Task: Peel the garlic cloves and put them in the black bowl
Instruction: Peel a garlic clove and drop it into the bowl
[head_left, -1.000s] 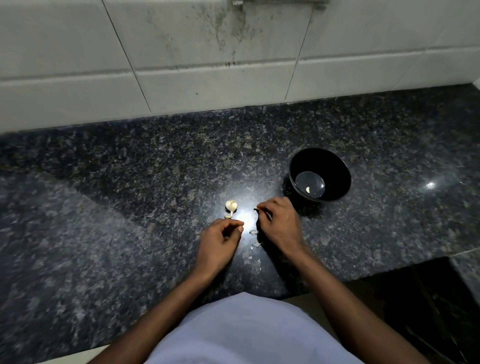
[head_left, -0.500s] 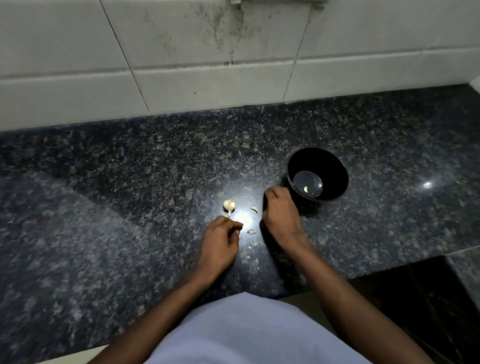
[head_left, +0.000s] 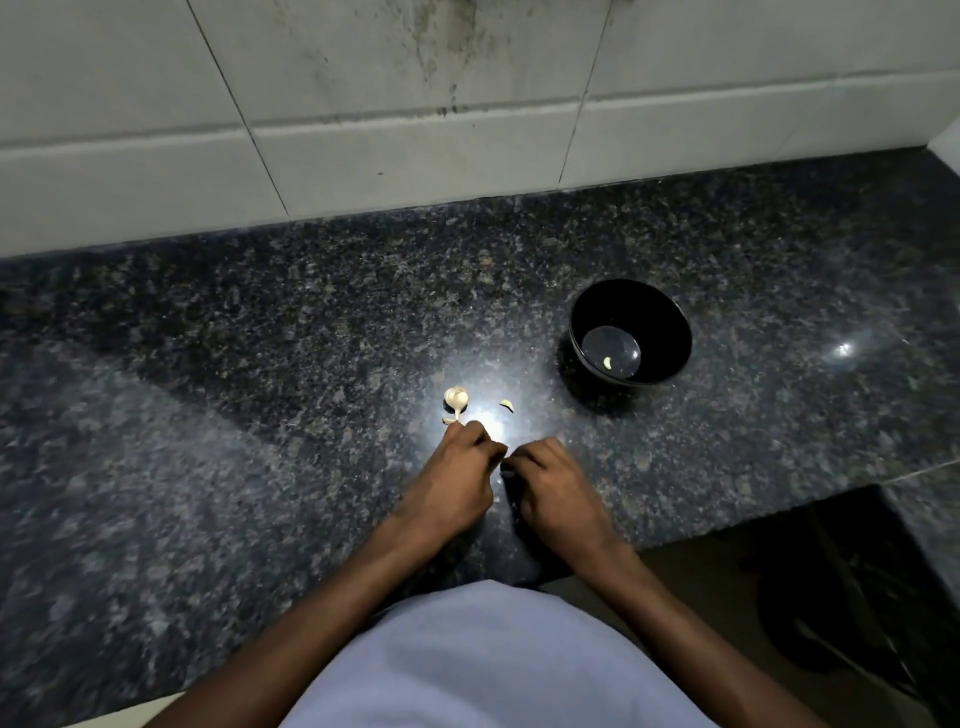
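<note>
One pale peeled clove (head_left: 607, 362) lies in the round black bowl (head_left: 670, 332), while the small whitish garlic remnant (head_left: 456, 399) and a loose sliver (head_left: 507, 404) wait on the speckled dark granite counter (head_left: 260, 338) below a stained tiled wall (head_left: 363, 104), and the left hand (head_left: 457, 478) and right hand (head_left: 556, 483) curl together, whatever they pinch being hidden.
</note>
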